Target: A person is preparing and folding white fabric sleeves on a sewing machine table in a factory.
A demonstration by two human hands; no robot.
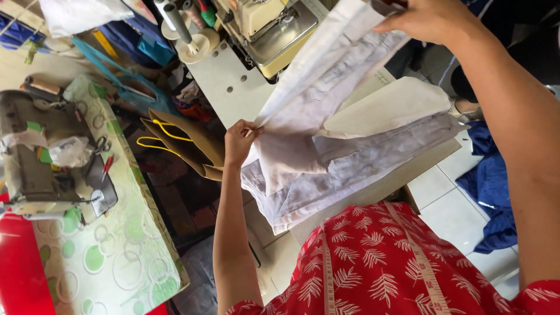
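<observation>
The white cloth piece (326, 87) stretches taut across the upper middle of the frame, held between both hands above the desk (233, 87). The left hand (240, 142) pinches its lower corner at frame centre-left, fingers closed on the fabric just off the desk's left edge. The right hand (429, 20) grips the upper end near the top right, fingers folded over the cloth's edge. Below the lifted piece, a stack of pale folded fabric (350, 169) lies on the desk, its lower left corner hanging past the near edge towards the person's red leaf-print garment (373, 262).

At top centre a sewing machine (274, 26) sits close behind the cloth, with thread spools (186, 29) to its left. A brown paper bag with yellow handles (186, 146) stands in the narrow gap left of the desk, hemmed in by a second table with a green-circled cover (116, 256) carrying another machine (41, 151). Tiled floor (443, 192) shows open at right, beside blue cloth (496, 186).
</observation>
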